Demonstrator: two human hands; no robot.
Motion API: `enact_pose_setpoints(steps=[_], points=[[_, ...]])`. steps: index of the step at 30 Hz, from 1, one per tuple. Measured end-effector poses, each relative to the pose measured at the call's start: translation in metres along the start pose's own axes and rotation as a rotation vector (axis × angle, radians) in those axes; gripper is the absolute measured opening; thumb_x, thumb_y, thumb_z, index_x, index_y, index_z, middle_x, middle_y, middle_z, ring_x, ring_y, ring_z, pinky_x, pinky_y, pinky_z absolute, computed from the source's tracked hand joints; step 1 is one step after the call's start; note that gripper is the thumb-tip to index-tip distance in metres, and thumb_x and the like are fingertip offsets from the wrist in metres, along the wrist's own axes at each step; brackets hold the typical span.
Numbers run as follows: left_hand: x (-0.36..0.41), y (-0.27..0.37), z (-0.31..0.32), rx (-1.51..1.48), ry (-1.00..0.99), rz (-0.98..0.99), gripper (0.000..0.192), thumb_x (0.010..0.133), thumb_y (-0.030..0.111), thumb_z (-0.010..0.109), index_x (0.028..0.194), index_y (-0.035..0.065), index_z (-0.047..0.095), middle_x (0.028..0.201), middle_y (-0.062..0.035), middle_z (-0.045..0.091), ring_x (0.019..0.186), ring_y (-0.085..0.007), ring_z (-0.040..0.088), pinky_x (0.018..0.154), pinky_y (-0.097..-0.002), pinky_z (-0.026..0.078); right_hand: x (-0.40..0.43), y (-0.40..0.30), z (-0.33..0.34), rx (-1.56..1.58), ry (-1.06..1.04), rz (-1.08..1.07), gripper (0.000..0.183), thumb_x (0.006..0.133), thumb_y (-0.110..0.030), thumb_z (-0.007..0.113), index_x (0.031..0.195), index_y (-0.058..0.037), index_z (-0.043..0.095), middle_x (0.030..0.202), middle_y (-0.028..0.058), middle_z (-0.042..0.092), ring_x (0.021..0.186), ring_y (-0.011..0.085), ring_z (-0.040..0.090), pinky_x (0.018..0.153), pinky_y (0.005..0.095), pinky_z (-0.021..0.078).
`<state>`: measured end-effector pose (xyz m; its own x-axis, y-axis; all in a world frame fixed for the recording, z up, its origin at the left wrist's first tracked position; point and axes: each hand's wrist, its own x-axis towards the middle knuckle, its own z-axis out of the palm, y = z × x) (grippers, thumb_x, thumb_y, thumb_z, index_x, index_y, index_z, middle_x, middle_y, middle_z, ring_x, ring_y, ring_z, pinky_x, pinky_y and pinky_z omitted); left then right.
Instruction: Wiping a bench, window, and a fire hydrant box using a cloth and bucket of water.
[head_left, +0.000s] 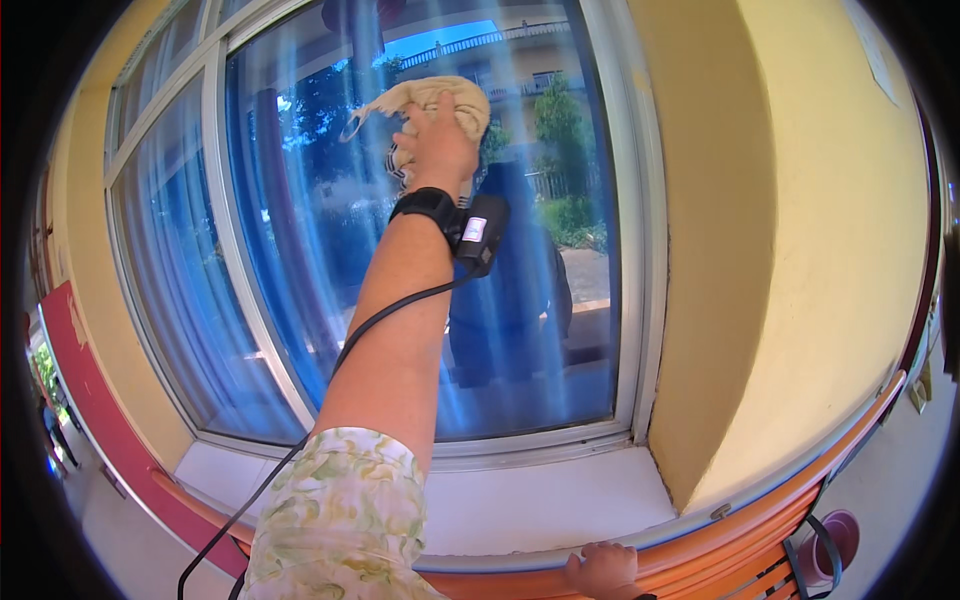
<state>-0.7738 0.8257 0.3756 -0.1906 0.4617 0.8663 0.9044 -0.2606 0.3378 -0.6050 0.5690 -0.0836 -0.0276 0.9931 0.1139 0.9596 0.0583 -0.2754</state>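
Note:
My left hand (442, 142) reaches up and presses a beige cloth (469, 97) against the blue-tinted window pane (337, 247). The cloth is bunched under the palm and fingers, and a frayed strip hangs off its left side. Dark stripes show on its lower edge. On the left wrist sits a black strap with a small black device (481, 232), and a cable runs from it down the forearm. My right hand (604, 568) is low at the bottom edge, its fingers curled over the top of an orange slatted bench (697, 559).
A white sill (547, 499) lies below the metal window frame (645, 225). Yellow wall (825, 262) flanks the window on the right. A pink bucket (846, 531) stands on the floor beyond the bench's dark armrest. Curtains hang behind the glass, which carries reflections. Far left, a person (56, 431) stands in the distance.

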Motion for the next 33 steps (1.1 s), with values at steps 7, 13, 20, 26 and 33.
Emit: enact_pose_setpoints(steps=[7,13,20,26,33], points=[[-0.155,0.06,0.109,-0.074,-0.253,0.557,0.069,0.067,0.004,0.058,0.131,0.024,0.042,0.146,-0.0114,0.014,0.133,-0.0473,0.0,0.098,-0.0699,0.008,0.002,0.003,0.005,-0.045,0.013,0.02,0.033,0.076,-0.04,0.051,0.076,-0.009,0.063,0.077,0.0148,0.064,0.073,0.0329,0.062,0.067,0.0465,0.048],[-0.245,-0.053,0.143,-0.011,-0.434,0.87,0.048,0.076,0.005,0.052,0.121,0.0218,0.049,0.147,-0.0073,0.014,0.135,-0.0397,0.003,0.102,-0.0649,0.013,0.007,0.001,0.015,-0.041,0.09,-0.003,0.031,0.076,-0.038,0.051,0.073,-0.0097,0.063,0.075,0.0144,0.064,0.071,0.0323,0.062,0.066,0.0455,0.0486],[-0.058,-0.043,0.029,0.087,-0.007,0.671,0.05,0.076,0.003,0.05,0.122,0.0202,0.051,0.147,-0.0135,0.012,0.134,-0.0416,0.008,0.102,-0.0633,0.016,0.003,-0.004,0.003,-0.033,0.156,-0.029,0.029,0.076,-0.034,0.05,0.067,-0.0088,0.062,0.07,0.0149,0.063,0.067,0.0331,0.061,0.063,0.047,0.0484],[0.061,-0.159,-0.097,0.309,-0.007,-0.064,0.069,0.083,0.036,0.057,0.138,0.0439,0.016,0.148,-0.0159,0.005,0.13,-0.0492,0.015,0.106,-0.0501,0.023,-0.01,-0.004,0.005,-0.065,0.145,-0.058,0.028,0.075,-0.033,0.049,0.068,-0.0082,0.061,0.07,0.0151,0.062,0.066,0.0336,0.061,0.06,0.0461,0.0487],[0.001,-0.332,-0.076,0.318,0.172,-0.01,0.079,0.08,0.038,0.059,0.143,0.0197,0.015,0.14,-0.0302,0.015,0.129,-0.0443,0.02,0.107,-0.0451,0.021,0.001,0.002,0.017,-0.094,0.067,0.018,0.024,0.072,-0.034,0.054,0.064,-0.0132,0.064,0.07,0.0091,0.063,0.067,0.0287,0.061,0.064,0.0438,0.0452]])
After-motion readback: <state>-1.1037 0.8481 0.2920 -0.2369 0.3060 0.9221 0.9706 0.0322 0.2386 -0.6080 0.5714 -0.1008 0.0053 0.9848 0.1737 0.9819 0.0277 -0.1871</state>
